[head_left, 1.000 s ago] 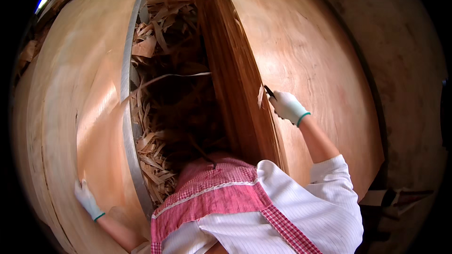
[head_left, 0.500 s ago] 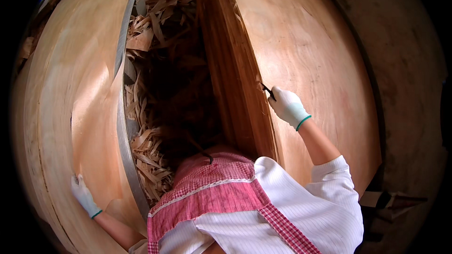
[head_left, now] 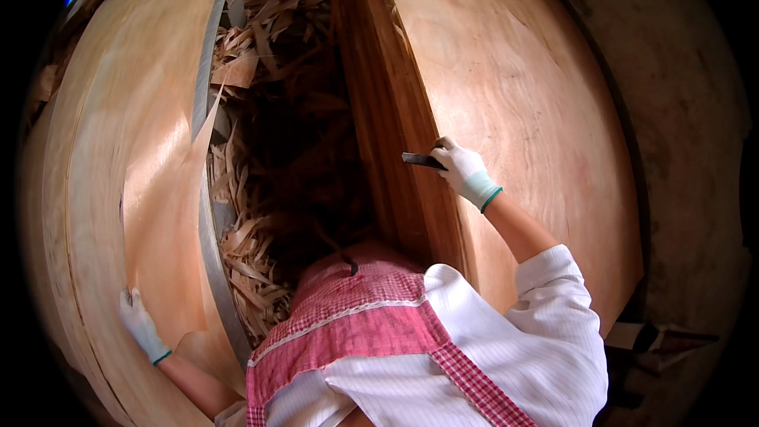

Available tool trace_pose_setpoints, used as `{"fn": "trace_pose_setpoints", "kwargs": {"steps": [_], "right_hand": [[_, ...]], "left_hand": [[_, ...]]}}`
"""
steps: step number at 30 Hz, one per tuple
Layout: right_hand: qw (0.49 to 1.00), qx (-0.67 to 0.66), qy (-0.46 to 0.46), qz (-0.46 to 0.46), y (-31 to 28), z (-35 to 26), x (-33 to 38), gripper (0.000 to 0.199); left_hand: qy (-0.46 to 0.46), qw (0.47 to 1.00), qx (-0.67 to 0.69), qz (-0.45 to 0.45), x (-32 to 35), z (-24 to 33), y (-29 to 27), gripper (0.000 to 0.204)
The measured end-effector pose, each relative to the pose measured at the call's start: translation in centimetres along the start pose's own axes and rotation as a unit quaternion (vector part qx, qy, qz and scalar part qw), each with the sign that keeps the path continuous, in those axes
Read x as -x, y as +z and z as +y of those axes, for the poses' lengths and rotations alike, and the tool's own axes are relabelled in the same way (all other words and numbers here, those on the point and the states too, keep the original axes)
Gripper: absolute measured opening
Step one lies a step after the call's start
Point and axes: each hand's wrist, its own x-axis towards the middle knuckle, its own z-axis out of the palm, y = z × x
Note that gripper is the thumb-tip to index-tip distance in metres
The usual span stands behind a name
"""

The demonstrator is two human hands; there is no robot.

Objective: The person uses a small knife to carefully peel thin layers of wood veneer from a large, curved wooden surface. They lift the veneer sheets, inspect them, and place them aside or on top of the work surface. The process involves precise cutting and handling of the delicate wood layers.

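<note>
My right hand (head_left: 463, 170), in a white glove with a green cuff, is closed round a dark utility knife (head_left: 423, 160). The knife points left, past the near edge of the stack of wood veneer sheets (head_left: 538, 111) on the right. At the lower left my left hand (head_left: 144, 328), gloved alike, has its fingers at the left edge of a thin, loose veneer piece (head_left: 162, 229) and seems to pinch it. That piece lies on the left veneer stack (head_left: 87, 190); its narrow pointed corner (head_left: 209, 122) stands up over the stack's edge.
Between the two stacks runs a dark gap with heaps of wood shavings and veneer scraps (head_left: 245, 261). A grey metal strip (head_left: 217, 269) lines the left stack's edge. My pink checked apron (head_left: 348, 324) is close to the gap's near end. A dark floor (head_left: 672, 111) shows at right.
My right hand has moved slightly left, and the knife now sticks out over the gap instead of touching the right stack's edge. The loose veneer's pointed corner has lifted a little. My left hand has hardly moved.
</note>
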Motion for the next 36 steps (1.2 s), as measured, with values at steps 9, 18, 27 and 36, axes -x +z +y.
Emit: {"fn": "trace_pose_setpoints", "kwargs": {"steps": [9, 18, 27, 36], "right_hand": [[0.999, -0.005, 0.038, 0.039, 2.0, 0.5, -1.9, 0.015], [0.932, -0.314, -0.178, -0.044, -4.0, -9.8, -2.5, 0.043], [0.863, -0.387, -0.293, 0.141, -11.7, -17.8, -13.7, 0.017], [0.666, -0.217, -0.518, -0.491, -5.9, -38.5, -29.9, 0.053]], "left_hand": [[0.016, 0.998, -0.053, -0.018, -0.1, 0.3, 0.0, 0.028], [0.171, 0.975, -0.135, 0.043, 2.7, 15.6, 1.0, 0.016], [0.129, 0.962, -0.241, -0.015, 7.3, 23.2, -2.6, 0.012], [0.088, 0.970, -0.228, -0.022, 2.0, 21.2, -7.3, 0.011]]}}
